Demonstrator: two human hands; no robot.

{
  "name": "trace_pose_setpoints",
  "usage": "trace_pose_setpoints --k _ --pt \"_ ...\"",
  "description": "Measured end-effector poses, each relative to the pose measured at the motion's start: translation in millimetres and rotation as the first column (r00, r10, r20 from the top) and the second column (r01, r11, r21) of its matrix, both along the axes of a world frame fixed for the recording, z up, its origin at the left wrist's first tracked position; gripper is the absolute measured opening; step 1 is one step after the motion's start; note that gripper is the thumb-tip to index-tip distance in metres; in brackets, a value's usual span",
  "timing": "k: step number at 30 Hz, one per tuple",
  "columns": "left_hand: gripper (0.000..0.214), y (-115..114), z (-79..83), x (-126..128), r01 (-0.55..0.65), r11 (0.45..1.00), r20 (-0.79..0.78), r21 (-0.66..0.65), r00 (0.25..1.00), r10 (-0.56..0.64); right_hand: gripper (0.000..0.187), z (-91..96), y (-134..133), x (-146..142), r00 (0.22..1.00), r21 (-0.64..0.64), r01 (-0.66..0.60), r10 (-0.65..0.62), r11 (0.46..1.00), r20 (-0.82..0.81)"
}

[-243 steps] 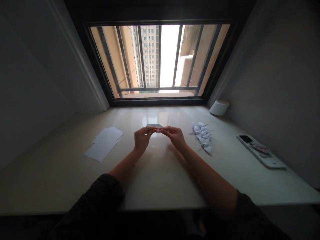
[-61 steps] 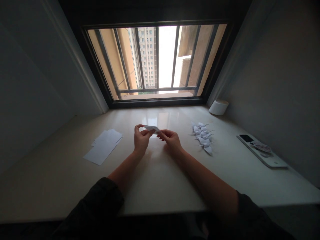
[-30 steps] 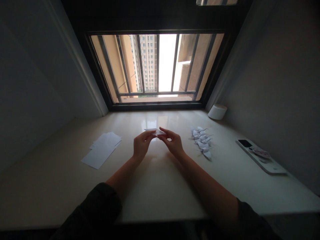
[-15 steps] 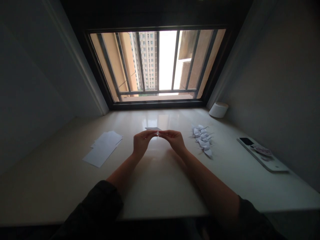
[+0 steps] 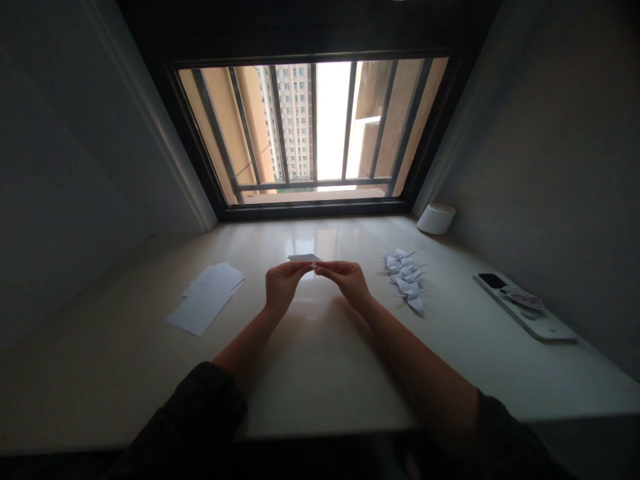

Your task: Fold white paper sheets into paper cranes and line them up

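The left hand point(image 5: 283, 285) is closed in a pinch, thumb against fingers, on a small folded paper point(image 5: 303, 257); the right hand point(image 5: 349, 280) pinches it too — the two sets of fingertips meet at its near side. The paper is held in front of the middle of the window point(image 5: 331, 127), and what shows of it is flat, pale grey and angular, the rest hidden behind the fingers. Overlapping white sheets point(image 5: 204, 303) lie in front of the window's left corner — folded paper cranes point(image 5: 406, 277) cluster before its right part.
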State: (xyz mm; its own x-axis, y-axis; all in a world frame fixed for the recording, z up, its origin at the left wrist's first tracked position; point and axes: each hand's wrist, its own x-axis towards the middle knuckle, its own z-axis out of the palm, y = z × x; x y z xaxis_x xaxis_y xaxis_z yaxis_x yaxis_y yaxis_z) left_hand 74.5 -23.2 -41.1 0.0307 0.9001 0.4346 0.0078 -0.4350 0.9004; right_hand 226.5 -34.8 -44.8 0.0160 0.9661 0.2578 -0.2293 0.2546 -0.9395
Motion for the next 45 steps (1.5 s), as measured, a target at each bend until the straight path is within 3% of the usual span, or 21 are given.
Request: trace_pose_setpoints --k 7,19,27,45 --pt "0.024 2.3 -3.7 -0.6 -0.034 0.999 -0.036 0.006 0.999 0.034 0.024 -3.1 1.1 -1.6 0.998 -0.022 0.052 -0.053 0.998 -0.037" --pt "0.023 -0.8 -0.3 4.7 -0.018 1.000 0.015 -0.014 1.000 0.018 0.025 -1.8 2.4 0.1 0.997 -0.041 0.048 -0.050 0.998 -0.056" --pt "0.023 -3.2 -2.5 5.9 -0.021 1.000 0.055 -0.010 0.998 0.022 0.025 -4.1 3.0 -1.6 0.990 -0.101 0.108 -0.116 0.989 -0.083" --pt "0.023 -4.7 0.4 8.8 -0.011 0.997 0.145 -0.072 0.989 0.021 0.024 0.0 0.6 -2.8 0.985 -0.037 0.093 -0.098 0.995 -0.140"
